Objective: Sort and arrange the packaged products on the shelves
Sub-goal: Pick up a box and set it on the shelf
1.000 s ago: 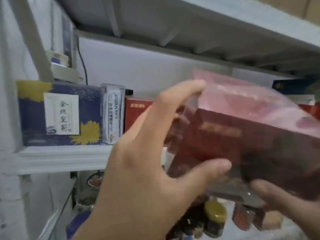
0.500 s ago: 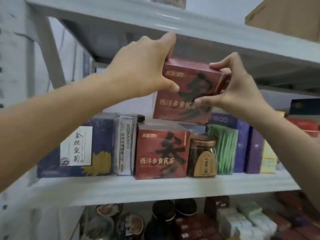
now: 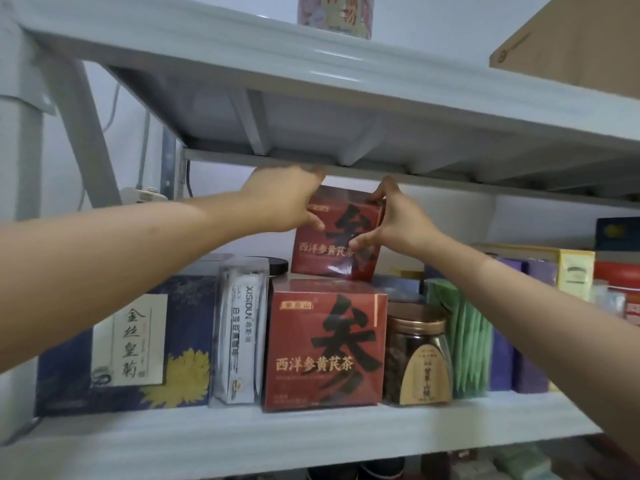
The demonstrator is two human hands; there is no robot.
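A red tea box [image 3: 329,251] with black and gold characters sits on top of a matching red box [image 3: 325,344] on the white middle shelf [image 3: 277,441], set further back. My left hand [image 3: 284,202] grips its upper left corner, fingers over the top and thumb on the front. My right hand [image 3: 391,220] holds its right edge, thumb on the front face and fingers round the top right corner. Both arms reach deep under the upper shelf [image 3: 311,98].
On the middle shelf stand a navy box [image 3: 121,348] with a yellow flower, a slim white pack [image 3: 240,330], a brown jar [image 3: 419,355], green sachets [image 3: 467,341] and purple boxes [image 3: 519,323]. A cardboard box [image 3: 575,46] and a can [image 3: 336,13] stand on the upper shelf.
Both hands carried the red box from close to my face into the shelf, then pushed it further back onto the lower red box. The view has moved closer.
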